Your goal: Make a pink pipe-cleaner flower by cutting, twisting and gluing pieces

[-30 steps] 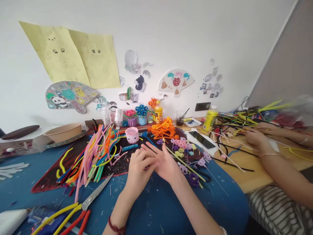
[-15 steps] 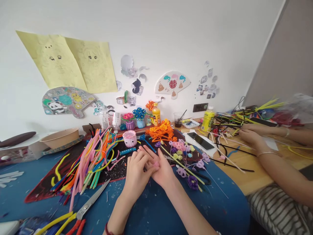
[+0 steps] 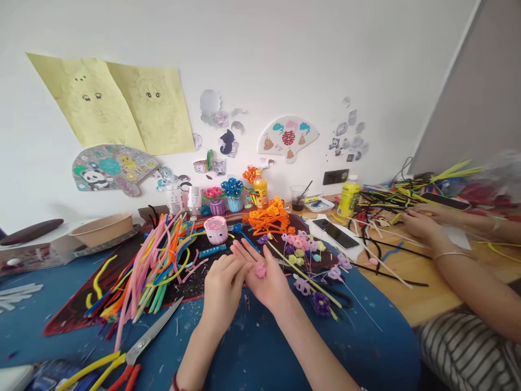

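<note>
My right hand [image 3: 266, 279] lies palm up above the blue table, fingers stretched out. A small pink fuzzy curl [image 3: 260, 270], like rolled pipe cleaner, rests loose on that palm. Over its edge is my left hand [image 3: 224, 282], back upward, with fingers bent and pinched together just left of the curl. Whatever those fingertips hold, if anything, is hidden. Beyond the hands stands a pink pipe-cleaner pot [image 3: 215, 230]. Several pipe-cleaner flowers, including a purple one [image 3: 321, 303], lie to the right of my right hand.
A bundle of colourful pipe cleaners [image 3: 140, 260] and open large scissors [image 3: 152, 334] lie on the left. Behind sit orange pipe-cleaner pieces [image 3: 271, 220] and a juice bottle [image 3: 260, 189]. A phone [image 3: 336, 233] and a co-worker's hands [image 3: 423, 225] are at right.
My left fingers have drawn back leftward off the pink curl, which now shows fully on my right palm. The view has shifted slightly.
</note>
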`<state>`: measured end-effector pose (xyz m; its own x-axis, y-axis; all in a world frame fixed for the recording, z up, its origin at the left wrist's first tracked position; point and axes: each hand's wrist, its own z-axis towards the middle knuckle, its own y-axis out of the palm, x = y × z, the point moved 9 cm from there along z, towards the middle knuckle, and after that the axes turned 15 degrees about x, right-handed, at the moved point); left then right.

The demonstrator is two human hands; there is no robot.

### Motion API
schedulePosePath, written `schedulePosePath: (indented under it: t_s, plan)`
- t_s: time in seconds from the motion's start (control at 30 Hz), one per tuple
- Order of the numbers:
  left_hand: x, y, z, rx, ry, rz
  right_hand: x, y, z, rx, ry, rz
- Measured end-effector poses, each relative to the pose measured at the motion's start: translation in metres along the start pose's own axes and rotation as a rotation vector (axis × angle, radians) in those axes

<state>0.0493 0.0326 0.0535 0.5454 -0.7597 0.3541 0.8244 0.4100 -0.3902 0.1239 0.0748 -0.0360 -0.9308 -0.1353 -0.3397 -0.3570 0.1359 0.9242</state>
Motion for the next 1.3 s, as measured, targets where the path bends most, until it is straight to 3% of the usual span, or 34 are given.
schedulePosePath:
  t_s: [0.13, 0.37, 0.67, 0.77, 0.83, 0.93, 1.0, 1.13, 1.3]
  plan:
    - [-0.01, -0.009, 0.001, 0.035, -0.091, -0.012, -0.003, 0.001, -0.002, 0.018, -0.032, -0.024]
    - [0.001, 0.02, -0.014, -0.241, -0.133, -0.087, -0.01, 0.009, -0.007, -0.053, -0.089, -0.06]
    - [-0.003, 0.025, -0.02, -0.292, -0.203, -0.122, -0.011, 0.018, -0.013, -0.098, -0.119, -0.119]
    - [-0.009, 0.02, -0.02, -0.31, -0.246, -0.142, -0.013, 0.016, -0.013, -0.087, -0.114, -0.082]
    - [-0.02, 0.008, -0.016, -0.247, -0.254, -0.025, -0.014, 0.014, -0.012, -0.072, -0.118, -0.06]
    - [-0.025, -0.016, -0.005, -0.046, -0.116, 0.304, -0.015, 0.012, -0.011, -0.059, -0.123, -0.049]
    - [-0.014, -0.019, -0.003, 0.022, 0.009, 0.36, -0.014, 0.012, -0.011, -0.053, -0.116, -0.049]
    - [0.01, -0.005, -0.005, -0.03, 0.119, 0.169, -0.009, 0.012, -0.011, -0.047, -0.088, -0.075]
    - [0.023, 0.004, -0.009, -0.057, 0.173, 0.131, -0.002, 0.013, -0.012, -0.063, -0.03, -0.066]
